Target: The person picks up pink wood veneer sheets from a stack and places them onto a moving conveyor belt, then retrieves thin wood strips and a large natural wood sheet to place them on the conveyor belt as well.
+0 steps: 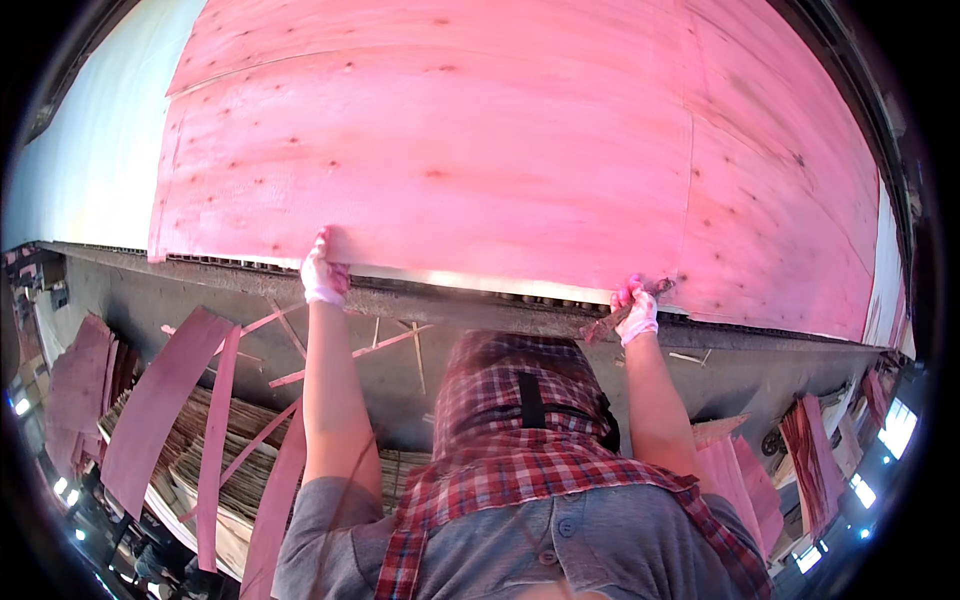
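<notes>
A wide pink sheet of wood veneer [430, 150], dotted with small brown knots, lies over the bench in front of me. At its near edge, left of centre, my left hand [325, 272], in a white glove stained pink, is closed on the sheet's rim. My right hand [636, 308], gloved the same way, is at that edge farther right. Its fingers are wrapped round a dark, pink-stained stick-like tool [603, 326], slanting up to the right with its upper end against the sheet. The tool's exact kind cannot be made out.
A pale sheet [100, 130] shows beyond the pink one's left side. Below runs the bench's dark metal edge [420, 300], with a row of small rollers or chain. Pink veneer strips [165, 415] lean over a veneer stack [250, 435] at lower left; more offcuts [815, 465] stand at right.
</notes>
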{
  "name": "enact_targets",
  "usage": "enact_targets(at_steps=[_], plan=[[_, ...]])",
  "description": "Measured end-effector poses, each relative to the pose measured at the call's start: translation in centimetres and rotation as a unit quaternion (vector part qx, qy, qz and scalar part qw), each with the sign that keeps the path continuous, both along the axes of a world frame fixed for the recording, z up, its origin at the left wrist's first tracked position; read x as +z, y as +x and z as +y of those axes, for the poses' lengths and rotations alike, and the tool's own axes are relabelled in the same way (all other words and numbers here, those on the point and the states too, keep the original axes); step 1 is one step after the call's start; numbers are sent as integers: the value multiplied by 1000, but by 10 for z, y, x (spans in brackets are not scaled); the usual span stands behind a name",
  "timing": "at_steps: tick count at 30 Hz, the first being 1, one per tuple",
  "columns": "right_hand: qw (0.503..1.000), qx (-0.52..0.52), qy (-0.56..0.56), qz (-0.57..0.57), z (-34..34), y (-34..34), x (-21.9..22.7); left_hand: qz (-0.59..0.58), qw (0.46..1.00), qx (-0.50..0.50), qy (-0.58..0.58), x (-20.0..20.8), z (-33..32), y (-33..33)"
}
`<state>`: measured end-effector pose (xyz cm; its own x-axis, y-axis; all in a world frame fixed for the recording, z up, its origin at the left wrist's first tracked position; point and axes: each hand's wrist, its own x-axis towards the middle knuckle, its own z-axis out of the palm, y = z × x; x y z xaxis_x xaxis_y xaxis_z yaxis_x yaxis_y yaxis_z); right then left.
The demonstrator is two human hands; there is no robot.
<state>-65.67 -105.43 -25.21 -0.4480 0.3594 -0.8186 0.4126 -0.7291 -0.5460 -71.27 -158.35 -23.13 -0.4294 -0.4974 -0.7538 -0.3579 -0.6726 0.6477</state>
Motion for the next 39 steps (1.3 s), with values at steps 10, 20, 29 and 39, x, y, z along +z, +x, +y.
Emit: enact_targets(at_steps=[10, 20, 29, 39], plan=[[998, 12, 15, -60, -7, -10, 21, -30, 999, -14, -4, -12, -10, 1], [994, 58, 4, -90, 3, -3, 12, -20, 999, 14, -27, 2, -8, -7], [988, 106, 12, -112, 8, -1, 18, -50, 989, -70, -118, -1, -10, -1], [989, 91, 38, -111, -6, -6, 17, 86, 993, -79, -20, -27, -25, 19]])
